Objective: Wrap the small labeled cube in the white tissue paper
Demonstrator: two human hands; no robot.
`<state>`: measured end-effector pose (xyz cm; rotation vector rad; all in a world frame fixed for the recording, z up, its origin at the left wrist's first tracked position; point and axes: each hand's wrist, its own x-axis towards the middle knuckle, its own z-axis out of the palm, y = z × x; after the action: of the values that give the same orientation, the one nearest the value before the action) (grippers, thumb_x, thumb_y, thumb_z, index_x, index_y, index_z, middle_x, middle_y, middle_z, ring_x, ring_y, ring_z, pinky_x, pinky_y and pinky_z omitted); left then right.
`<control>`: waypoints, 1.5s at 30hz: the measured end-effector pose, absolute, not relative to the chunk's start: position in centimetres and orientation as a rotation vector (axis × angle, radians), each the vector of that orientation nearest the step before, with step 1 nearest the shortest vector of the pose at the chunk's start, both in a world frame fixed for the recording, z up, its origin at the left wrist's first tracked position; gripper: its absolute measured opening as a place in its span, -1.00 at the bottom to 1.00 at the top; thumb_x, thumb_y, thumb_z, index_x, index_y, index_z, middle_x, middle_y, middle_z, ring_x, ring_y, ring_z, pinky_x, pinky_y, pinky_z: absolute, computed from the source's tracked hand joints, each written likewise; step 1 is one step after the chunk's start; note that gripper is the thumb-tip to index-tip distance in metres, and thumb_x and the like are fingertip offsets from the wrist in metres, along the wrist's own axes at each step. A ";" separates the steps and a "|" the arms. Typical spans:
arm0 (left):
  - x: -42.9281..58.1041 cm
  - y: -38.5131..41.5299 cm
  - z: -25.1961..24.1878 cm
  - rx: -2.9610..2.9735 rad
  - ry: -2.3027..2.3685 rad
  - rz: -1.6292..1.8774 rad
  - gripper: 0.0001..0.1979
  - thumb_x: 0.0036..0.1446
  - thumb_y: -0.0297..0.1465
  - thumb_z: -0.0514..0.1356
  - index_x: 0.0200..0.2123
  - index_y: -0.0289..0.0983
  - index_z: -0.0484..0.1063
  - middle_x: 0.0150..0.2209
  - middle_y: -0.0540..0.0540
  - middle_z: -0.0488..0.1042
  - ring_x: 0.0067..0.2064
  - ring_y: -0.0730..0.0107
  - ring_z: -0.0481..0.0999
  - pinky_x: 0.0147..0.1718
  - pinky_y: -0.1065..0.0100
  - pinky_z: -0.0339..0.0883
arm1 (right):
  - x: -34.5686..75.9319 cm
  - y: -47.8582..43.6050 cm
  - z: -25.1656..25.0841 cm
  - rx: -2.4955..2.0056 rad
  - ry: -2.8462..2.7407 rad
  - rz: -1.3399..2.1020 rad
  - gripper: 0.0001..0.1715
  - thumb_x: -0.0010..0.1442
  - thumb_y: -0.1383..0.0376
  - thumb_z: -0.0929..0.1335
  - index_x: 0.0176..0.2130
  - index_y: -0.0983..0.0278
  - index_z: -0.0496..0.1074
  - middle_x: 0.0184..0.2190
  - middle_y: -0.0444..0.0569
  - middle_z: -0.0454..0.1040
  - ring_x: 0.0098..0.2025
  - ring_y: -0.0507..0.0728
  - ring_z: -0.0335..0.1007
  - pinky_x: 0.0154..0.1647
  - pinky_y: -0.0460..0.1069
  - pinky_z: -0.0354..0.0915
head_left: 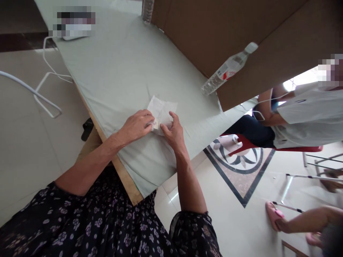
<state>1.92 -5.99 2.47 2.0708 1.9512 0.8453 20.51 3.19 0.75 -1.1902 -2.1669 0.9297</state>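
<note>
A thin white paper sheet (162,107) lies creased on the cloth-covered table (115,71), close to its near corner. On it is a small pale, crumpled piece (156,124) between my two hands. My left hand (138,125) reaches in from the left, its fingers bent and closed on the crumpled piece at the paper's left side. My right hand (173,132) rests at the paper's right side, thumb and fingers apart, the thumb tip close to the small piece. The palm side of my left hand is hidden.
A large brown cardboard box (193,35) stands on the far right of the table, with a clear plastic bottle (227,71) by it. A blurred device (76,26) sits top left. Seated people are at the right, one in a white shirt (311,110).
</note>
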 end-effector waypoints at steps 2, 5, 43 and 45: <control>1.9 -6.0 2.6 2.073 1.961 0.819 -0.74 0.26 -0.47 0.10 -0.15 -0.27 0.60 0.00 -0.21 0.58 0.02 0.12 0.57 0.01 0.15 0.50 | 20.4 2.8 1.0 -1.234 -2.168 0.898 -0.24 0.21 0.22 0.39 0.34 0.26 0.25 -0.47 -0.21 0.38 -0.45 0.11 0.31 -0.26 0.07 0.33; 2.0 -6.0 2.7 2.075 1.966 0.790 -0.73 0.27 -0.47 0.09 -0.14 -0.27 0.60 0.01 -0.22 0.59 0.03 0.10 0.56 0.02 0.13 0.50 | 20.0 2.5 1.4 -1.215 -2.116 0.883 -0.26 0.17 0.28 0.38 0.32 0.25 0.29 -0.52 -0.27 0.33 -0.48 0.09 0.26 -0.28 0.06 0.31; 3.4 -5.5 0.6 1.620 1.975 1.229 -0.63 0.13 -0.47 0.25 0.04 -0.24 0.43 -0.03 -0.12 0.50 -0.22 0.40 0.48 -0.11 0.27 0.50 | 18.9 6.6 0.0 -1.279 -1.676 1.457 -0.13 0.17 0.10 0.44 0.35 0.29 0.19 -0.01 0.13 0.61 -0.45 0.03 0.54 -0.68 -0.14 0.19; 3.4 -5.6 0.4 1.626 1.967 1.256 -0.63 0.13 -0.46 0.25 0.03 -0.24 0.44 -0.05 -0.11 0.50 -0.26 0.42 0.47 -0.14 0.29 0.50 | 18.2 7.4 -0.1 -1.279 -1.715 1.526 -0.06 0.13 0.04 0.49 0.34 0.33 0.21 -0.16 0.07 0.62 -0.48 0.05 0.52 -0.70 -0.12 0.18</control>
<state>3.42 -5.60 0.43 1.6259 1.9667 1.2559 18.17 7.43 -0.08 -1.2787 -1.7150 1.5256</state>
